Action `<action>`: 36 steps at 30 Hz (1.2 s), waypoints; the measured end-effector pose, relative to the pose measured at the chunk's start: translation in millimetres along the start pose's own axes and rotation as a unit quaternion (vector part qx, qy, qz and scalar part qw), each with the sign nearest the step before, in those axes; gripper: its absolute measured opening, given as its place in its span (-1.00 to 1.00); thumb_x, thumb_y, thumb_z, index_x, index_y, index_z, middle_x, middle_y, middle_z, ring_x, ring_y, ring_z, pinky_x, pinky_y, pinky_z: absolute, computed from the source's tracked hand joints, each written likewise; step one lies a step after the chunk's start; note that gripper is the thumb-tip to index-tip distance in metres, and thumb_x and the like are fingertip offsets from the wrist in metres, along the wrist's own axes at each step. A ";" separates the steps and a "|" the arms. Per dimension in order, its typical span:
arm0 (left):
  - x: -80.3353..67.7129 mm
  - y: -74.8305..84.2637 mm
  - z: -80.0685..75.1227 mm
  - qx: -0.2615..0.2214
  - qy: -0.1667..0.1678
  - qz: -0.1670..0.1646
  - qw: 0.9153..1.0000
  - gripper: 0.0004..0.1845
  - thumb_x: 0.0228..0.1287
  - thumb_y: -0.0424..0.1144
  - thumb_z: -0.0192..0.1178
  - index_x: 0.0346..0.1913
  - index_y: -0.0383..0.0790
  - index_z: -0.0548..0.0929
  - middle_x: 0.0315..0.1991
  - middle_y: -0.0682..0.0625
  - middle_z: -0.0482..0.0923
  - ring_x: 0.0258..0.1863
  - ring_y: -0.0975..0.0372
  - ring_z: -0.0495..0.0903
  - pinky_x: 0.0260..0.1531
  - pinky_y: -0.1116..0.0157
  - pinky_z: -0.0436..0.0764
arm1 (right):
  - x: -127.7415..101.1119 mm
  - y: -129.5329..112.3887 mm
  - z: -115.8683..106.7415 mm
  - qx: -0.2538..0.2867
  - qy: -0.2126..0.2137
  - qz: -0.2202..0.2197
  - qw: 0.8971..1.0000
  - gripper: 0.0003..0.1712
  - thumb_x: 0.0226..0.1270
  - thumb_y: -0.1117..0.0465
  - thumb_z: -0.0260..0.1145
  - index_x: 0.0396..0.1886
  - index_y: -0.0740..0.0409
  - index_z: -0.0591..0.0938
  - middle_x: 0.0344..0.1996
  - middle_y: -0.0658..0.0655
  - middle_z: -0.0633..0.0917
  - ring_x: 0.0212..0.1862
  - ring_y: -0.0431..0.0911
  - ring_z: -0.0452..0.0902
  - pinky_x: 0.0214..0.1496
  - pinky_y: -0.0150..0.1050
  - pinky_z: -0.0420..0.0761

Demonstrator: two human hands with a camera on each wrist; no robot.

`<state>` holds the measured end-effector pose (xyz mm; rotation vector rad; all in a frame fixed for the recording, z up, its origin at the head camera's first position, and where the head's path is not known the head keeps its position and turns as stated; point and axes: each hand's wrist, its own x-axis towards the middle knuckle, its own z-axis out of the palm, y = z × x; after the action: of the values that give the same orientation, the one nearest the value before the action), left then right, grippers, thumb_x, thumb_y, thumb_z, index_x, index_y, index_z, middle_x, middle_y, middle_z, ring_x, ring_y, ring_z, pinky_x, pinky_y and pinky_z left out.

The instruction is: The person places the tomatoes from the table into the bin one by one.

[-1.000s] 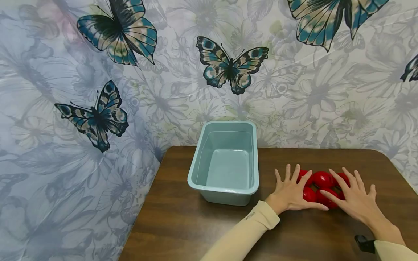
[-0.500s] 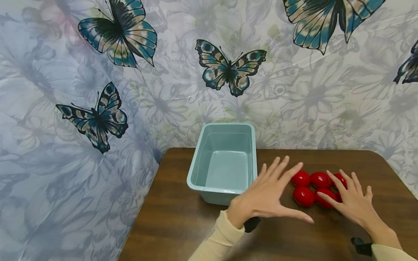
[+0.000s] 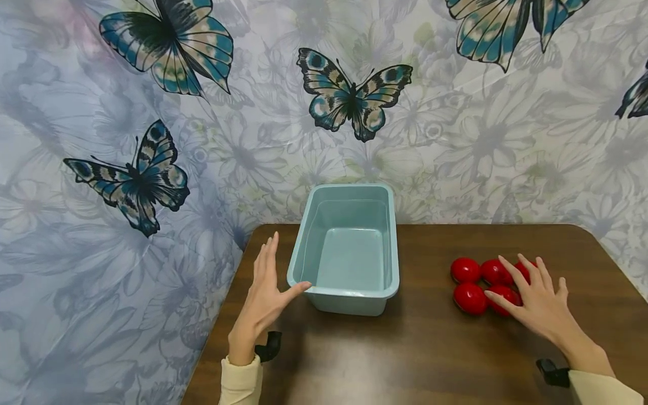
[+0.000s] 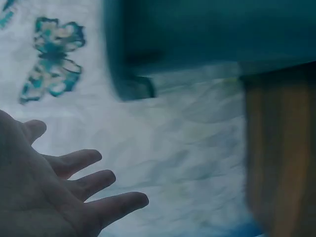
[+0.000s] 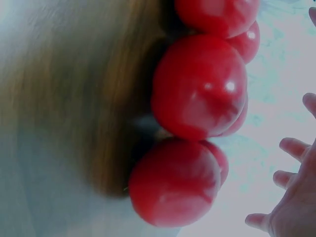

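Note:
Several shiny red balls lie clustered on the right of a brown table. My right hand lies over the cluster's right side with its fingers straight and spread, touching the balls. In the right wrist view the balls fill the frame, with my fingertips at the right edge. A light blue bin stands empty at the back middle. My left hand is open at the bin's left front corner, its thumb at the rim. The left wrist view shows its spread fingers below the bin.
A butterfly-and-flower printed sheet covers the wall behind and hangs down at the table's left edge. The table's rounded right corner is beyond the balls. A black wrist strap shows at my right cuff.
My left hand has left the red balls and swung left across the front of the bin to its left corner. My right hand has stayed on the balls.

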<state>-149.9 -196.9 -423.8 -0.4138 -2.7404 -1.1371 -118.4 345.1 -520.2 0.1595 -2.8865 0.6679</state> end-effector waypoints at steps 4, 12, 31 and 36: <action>7.2 -20.7 11.1 -0.053 -0.030 -0.025 0.998 0.22 0.27 0.23 0.40 0.69 0.34 -0.32 0.72 -0.01 -0.34 0.67 -0.11 -0.30 0.37 -0.52 0.05 | 5.2 -5.5 0.2 0.003 0.004 -0.010 1.000 0.11 0.40 -0.20 0.38 0.74 -0.12 -0.01 0.58 0.51 -0.01 0.60 0.49 -0.44 0.29 0.71 -0.51; 13.1 -32.4 31.1 -0.085 -0.047 -0.066 0.993 0.31 0.14 0.23 0.52 0.71 0.23 -0.24 0.71 -0.01 -0.25 0.66 -0.07 -0.12 0.42 -0.42 0.13 | 12.8 -20.3 8.3 0.002 0.015 -0.033 0.999 0.10 0.35 -0.19 0.44 0.72 -0.07 0.08 0.58 0.49 0.07 0.61 0.48 -0.33 0.35 0.69 -0.44; 18.9 -33.7 44.2 -0.140 -0.048 -0.078 0.986 0.31 0.08 0.11 0.61 0.71 0.15 -0.11 0.64 -0.03 0.00 0.50 -0.05 0.24 0.41 -0.25 0.31 | 4.4 -55.8 61.5 0.159 0.082 -0.021 0.984 0.15 -0.02 0.37 0.69 0.57 0.28 0.29 0.34 0.51 0.33 0.29 0.46 0.27 0.05 0.62 0.40; 19.4 -31.9 45.4 -0.139 -0.043 -0.083 0.986 0.31 0.07 0.08 0.62 0.71 0.10 -0.09 0.63 -0.07 0.03 0.46 -0.06 0.27 0.40 -0.24 0.33 | -1.3 -56.8 81.4 0.183 0.130 0.031 0.974 -0.10 0.05 0.42 0.63 0.43 0.33 0.45 0.24 0.49 0.43 0.22 0.44 0.37 0.10 0.57 0.41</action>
<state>-179.4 -182.4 -472.5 -0.2752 -2.7364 -1.5899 -120.7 258.3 -568.3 0.0249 -2.5047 1.1383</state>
